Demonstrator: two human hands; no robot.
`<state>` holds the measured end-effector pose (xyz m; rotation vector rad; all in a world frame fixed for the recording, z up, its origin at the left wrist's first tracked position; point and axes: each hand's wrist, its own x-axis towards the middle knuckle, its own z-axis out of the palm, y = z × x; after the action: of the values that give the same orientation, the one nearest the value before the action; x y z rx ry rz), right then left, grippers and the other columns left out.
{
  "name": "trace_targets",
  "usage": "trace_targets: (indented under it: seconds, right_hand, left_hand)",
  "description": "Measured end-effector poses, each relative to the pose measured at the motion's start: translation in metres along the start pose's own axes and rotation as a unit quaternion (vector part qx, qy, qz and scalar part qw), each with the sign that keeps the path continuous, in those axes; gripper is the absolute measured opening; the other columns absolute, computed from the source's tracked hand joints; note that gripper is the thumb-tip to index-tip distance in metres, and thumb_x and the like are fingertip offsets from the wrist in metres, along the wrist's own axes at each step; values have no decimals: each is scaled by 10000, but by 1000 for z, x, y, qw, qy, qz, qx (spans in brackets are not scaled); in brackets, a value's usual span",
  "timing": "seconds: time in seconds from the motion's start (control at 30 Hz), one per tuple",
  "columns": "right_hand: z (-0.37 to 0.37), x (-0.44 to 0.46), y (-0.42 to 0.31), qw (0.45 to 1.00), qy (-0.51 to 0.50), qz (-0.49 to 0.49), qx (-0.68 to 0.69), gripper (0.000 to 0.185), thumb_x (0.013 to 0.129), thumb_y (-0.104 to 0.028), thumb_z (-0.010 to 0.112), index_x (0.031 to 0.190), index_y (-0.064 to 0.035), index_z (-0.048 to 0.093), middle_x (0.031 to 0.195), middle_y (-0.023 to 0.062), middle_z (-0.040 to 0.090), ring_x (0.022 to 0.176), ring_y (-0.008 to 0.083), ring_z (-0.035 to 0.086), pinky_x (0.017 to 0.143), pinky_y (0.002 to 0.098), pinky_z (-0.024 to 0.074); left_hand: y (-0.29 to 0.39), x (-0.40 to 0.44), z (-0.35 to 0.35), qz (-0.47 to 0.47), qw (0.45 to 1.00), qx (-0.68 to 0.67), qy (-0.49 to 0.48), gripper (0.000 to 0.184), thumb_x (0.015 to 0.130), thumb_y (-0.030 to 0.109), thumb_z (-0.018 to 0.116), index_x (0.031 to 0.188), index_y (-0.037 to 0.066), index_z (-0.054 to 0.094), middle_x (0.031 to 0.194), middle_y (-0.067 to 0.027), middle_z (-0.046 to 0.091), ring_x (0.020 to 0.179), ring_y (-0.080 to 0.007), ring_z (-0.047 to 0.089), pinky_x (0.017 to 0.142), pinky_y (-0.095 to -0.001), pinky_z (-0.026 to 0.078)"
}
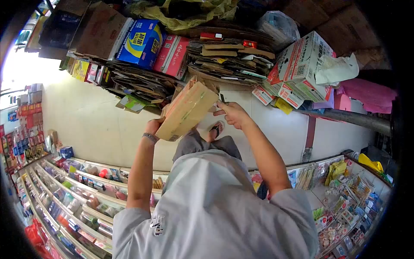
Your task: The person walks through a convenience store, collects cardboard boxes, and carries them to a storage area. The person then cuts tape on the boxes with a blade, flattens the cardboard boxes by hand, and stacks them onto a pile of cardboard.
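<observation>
A brown cardboard box (189,113) is held tilted in front of my body, with printing along its side. My left hand (154,127), with a watch on the wrist, is closed on the box's lower left end. At the box's right end is my right hand (233,115), fingers curled around a small, slim thing that I cannot make out. A short dark strip shows just above those fingers, beside the box edge. Below the box, a foot in a sandal (215,129) stands on the pale floor.
Flattened cardboard is stacked (230,56) ahead, beside a blue box (141,44) and a red-and-pink box (171,56). A white printed carton (302,64) stands at right, near a metal bar (358,121). Shelves of small goods (82,194) lie behind me on both sides.
</observation>
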<state>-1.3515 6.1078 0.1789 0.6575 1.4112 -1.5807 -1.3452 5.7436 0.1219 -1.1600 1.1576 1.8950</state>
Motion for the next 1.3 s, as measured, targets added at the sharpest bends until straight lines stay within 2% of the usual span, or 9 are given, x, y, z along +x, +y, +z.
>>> trace_targets:
  seconds: [0.17, 0.37, 0.43, 0.5, 0.6, 0.87, 0.97, 1.17, 1.3]
  right_hand:
    - [-6, 13, 37, 967, -12, -72, 245, 473, 856, -480, 676, 1012, -36, 635, 1007, 132, 679, 439, 51, 288, 364, 239, 236]
    - [-32, 15, 108, 964, 181, -36, 190, 403, 881, -377, 675, 1091, -50, 571, 985, 148, 683, 386, 37, 289, 338, 216, 219]
    - [-36, 1, 138, 959, 211, -13, 188, 386, 871, -398, 676, 1029, -54, 601, 914, 111, 687, 399, 48, 307, 356, 227, 239]
    - [-38, -7, 164, 956, 234, 10, 176, 379, 862, -420, 677, 968, -59, 632, 842, 74, 691, 411, 59, 325, 375, 239, 260]
    - [-41, -4, 198, 954, 226, 54, 191, 349, 880, -373, 678, 1023, -71, 580, 882, 94, 690, 367, 42, 274, 334, 232, 209]
    - [-33, 19, 214, 975, 216, 41, 27, 337, 895, -354, 633, 1022, -46, 679, 795, 49, 711, 664, 130, 599, 577, 309, 448]
    - [-40, 42, 241, 979, 200, -24, -24, 332, 902, -358, 630, 1049, -61, 634, 828, 55, 701, 444, 62, 383, 383, 267, 292]
    - [-20, 42, 205, 977, 206, 27, -39, 324, 910, -335, 615, 1070, -56, 647, 838, 37, 705, 491, 68, 410, 426, 262, 330]
    - [1, 54, 202, 972, 225, -26, -53, 341, 914, -334, 609, 1103, -51, 636, 834, 34, 703, 478, 64, 397, 433, 255, 331]
  left_hand:
    - [-17, 34, -17, 40, 997, 70, 3, 302, 940, 141, 571, 1120, -101, 579, 958, -147, 677, 772, -241, 682, 678, -383, 561]
    - [-39, 61, -47, 156, 951, 255, 77, 502, 933, 263, 602, 1270, -89, 482, 1138, -185, 630, 1002, -251, 633, 781, -389, 535]
    - [-46, 61, -47, 65, 908, 359, 206, 663, 912, 348, 612, 1363, -85, 391, 1253, -242, 579, 1132, -316, 584, 887, -408, 505]
    - [-75, 99, -100, 68, 751, 589, 290, 750, 897, 397, 611, 1417, -66, 331, 1308, -284, 536, 1225, -358, 530, 974, -407, 461]
    - [-108, 103, -134, 64, 766, 596, 233, 728, 890, 380, 623, 1409, -55, 355, 1306, -285, 537, 1232, -351, 529, 990, -403, 450]
    - [-114, 11, -72, 100, 807, 565, 143, 595, 869, 244, 666, 1364, -11, 457, 1261, -249, 587, 1136, -313, 609, 945, -375, 490]
    - [-115, 6, -88, 142, 836, 520, 103, 537, 878, 188, 651, 1344, -14, 479, 1232, -243, 606, 1092, -281, 632, 900, -356, 515]
    - [-100, -9, -116, 175, 871, 445, 111, 482, 901, 153, 620, 1330, -24, 489, 1193, -220, 630, 1035, -249, 650, 877, -343, 523]
    - [-108, 10, -179, 191, 806, 554, 87, 488, 889, 192, 651, 1311, -16, 518, 1181, -212, 643, 1057, -252, 649, 882, -343, 523]
